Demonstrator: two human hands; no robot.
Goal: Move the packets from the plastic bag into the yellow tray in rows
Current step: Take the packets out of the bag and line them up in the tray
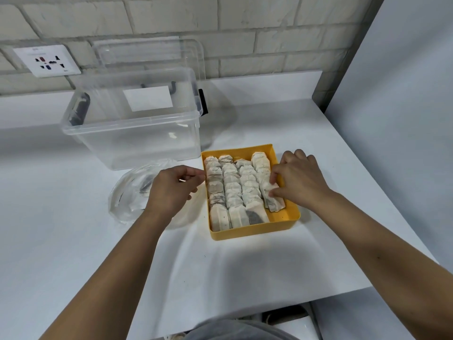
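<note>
The yellow tray (255, 233) sits on the white counter and holds several pale packets (232, 190) laid in overlapping rows. My right hand (297, 179) rests on the rightmost row, thumb and fingers pinching a packet (275, 203) that lies in the tray. My left hand (171, 187) hovers just left of the tray's left wall with its fingers curled; whether it holds anything I cannot tell. Under and behind my left hand lies the clear plastic bag (132, 192), crumpled, with a few dark packets showing inside.
A large clear plastic bin (132, 123) stands behind the bag, its lid (152, 52) leaning on the brick wall. A wall socket (46, 60) is at the upper left. The counter's right edge runs close past the tray, its front edge near my body.
</note>
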